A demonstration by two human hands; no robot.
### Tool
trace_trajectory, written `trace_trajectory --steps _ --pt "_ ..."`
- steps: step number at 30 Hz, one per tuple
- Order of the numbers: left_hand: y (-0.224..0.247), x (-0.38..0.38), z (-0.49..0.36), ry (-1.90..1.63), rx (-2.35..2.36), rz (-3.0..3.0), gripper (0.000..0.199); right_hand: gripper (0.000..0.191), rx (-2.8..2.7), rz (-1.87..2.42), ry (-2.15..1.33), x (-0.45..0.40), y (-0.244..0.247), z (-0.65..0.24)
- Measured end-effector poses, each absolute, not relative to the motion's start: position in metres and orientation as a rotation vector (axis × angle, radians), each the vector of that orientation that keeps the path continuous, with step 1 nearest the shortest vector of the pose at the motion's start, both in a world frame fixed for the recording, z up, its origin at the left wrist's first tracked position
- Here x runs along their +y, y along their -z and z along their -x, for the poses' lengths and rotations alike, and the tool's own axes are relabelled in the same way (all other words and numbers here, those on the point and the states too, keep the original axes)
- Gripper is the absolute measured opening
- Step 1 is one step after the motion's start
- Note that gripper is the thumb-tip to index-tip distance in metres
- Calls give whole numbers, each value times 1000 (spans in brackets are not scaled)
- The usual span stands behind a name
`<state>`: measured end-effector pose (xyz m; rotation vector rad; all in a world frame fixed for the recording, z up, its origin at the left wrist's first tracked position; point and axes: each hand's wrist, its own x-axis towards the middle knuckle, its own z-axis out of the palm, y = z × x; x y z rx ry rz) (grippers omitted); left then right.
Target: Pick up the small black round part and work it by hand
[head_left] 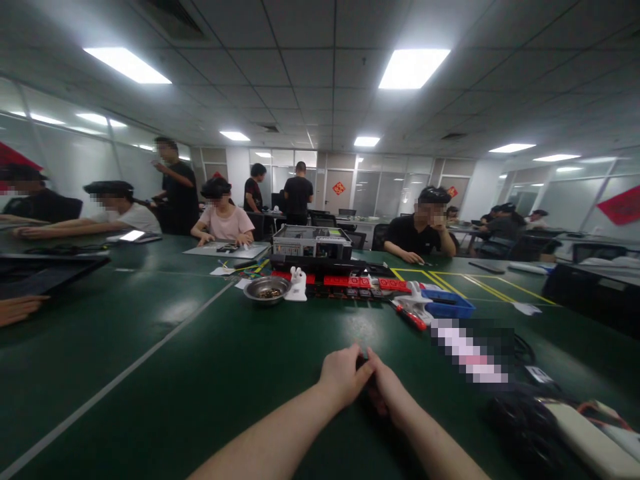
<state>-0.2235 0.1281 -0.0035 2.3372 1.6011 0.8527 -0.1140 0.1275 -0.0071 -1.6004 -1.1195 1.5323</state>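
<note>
Red tool point(413, 318), ahead and right of left grip point(343, 377) and right grip point(390, 387), curled together, any hold unclear

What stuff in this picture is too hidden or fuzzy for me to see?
All in the head view:
- Whether anything is between the left hand and right hand: their own fingers and palms hide it.
- What the little bits in the metal bowl are: too small.
- What the pink-and-white thing is: blurred into squares.
- The rest of the dark panel: cut off by the left edge.
</note>
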Motion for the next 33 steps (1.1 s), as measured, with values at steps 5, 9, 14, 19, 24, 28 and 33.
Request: trace_trajectory --steps 5,9,14,19,24,28,33 --pt "3 126 220 -746 1687 -2408 45 46 -1013 1526 -1539 126 5 118" --pt "-2 125 220 -805 1652 -2575 36 54 -815 1405 -1927 124 1 114" --pt "-4 126 222 -892 1611 -2649 33 54 -830 1490 -1994 123 1 111" --pt "-4 127 223 -962 1596 -2557 36 46 -823 1470 -1531 122 10 128" --pt "-3 128 224 -1060 1568 -2414 38 43 -1182 1530 -1046 126 18 129" --pt "4 130 219 -1100 1596 -2194 40 40 -1488 1456 -623 123 14 124" --pt "11 135 208 -1212 1431 -1569 42 27 -1814 1509 -120 120 1 119"
